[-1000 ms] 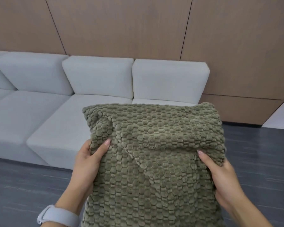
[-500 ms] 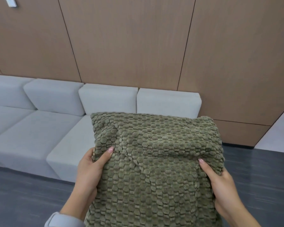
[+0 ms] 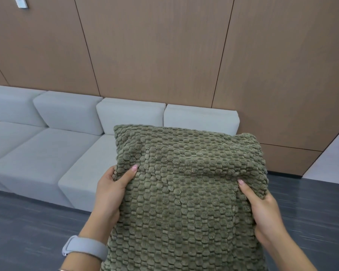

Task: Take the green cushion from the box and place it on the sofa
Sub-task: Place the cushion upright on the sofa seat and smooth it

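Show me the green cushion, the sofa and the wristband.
green cushion [image 3: 186, 192]: head view, middle of its bumpy front face.
sofa [image 3: 37, 151]: head view, bare seat of a left section.
wristband [image 3: 85, 247]: head view, grey strap on the left wrist.

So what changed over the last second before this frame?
The view tilted upward: the light grey modular sofa sits lower in frame, with more brown wood-panelled wall above. Nothing was grasped or released. The left hand and right hand grip the bumpy olive-green cushion at the same side edges, thumbs in front.
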A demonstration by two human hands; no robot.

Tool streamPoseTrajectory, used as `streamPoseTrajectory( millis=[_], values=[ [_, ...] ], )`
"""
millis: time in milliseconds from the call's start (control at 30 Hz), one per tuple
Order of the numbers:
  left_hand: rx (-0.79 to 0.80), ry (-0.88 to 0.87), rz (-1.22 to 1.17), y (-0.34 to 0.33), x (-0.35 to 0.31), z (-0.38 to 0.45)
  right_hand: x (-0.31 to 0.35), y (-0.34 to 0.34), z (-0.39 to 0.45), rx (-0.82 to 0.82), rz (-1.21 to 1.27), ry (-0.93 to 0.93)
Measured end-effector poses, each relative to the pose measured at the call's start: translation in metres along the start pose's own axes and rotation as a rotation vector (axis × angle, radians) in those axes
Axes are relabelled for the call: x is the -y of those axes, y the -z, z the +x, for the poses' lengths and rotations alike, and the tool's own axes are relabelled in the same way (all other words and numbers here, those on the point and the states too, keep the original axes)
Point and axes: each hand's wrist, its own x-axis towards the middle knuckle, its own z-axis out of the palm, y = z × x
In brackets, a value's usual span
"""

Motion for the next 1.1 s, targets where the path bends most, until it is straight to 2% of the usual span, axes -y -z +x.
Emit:
streamPoseTrajectory(
  millis=[200,367,833,1100],
  values=[
    [-0.040,0.028,-0.034,0.011,-0.001,0.015,0.000,-0.020,0.012,0.017,-0.034,0.016],
    [-0.074,0.029,-0.057,0.038,-0.008,0.048,-0.004,-0.067,0.028,0.053,-0.041,0.016],
    [-0.115,-0.031,-0.020,0.177,-0.083,0.223,-0.031,-0.303,0.071,0.124,-0.028,0.027],
    [-0.173,-0.017,-0.018,0.232,-0.101,0.303,-0.048,-0.403,0.099,0.162,-0.034,0.003]
  ],
)
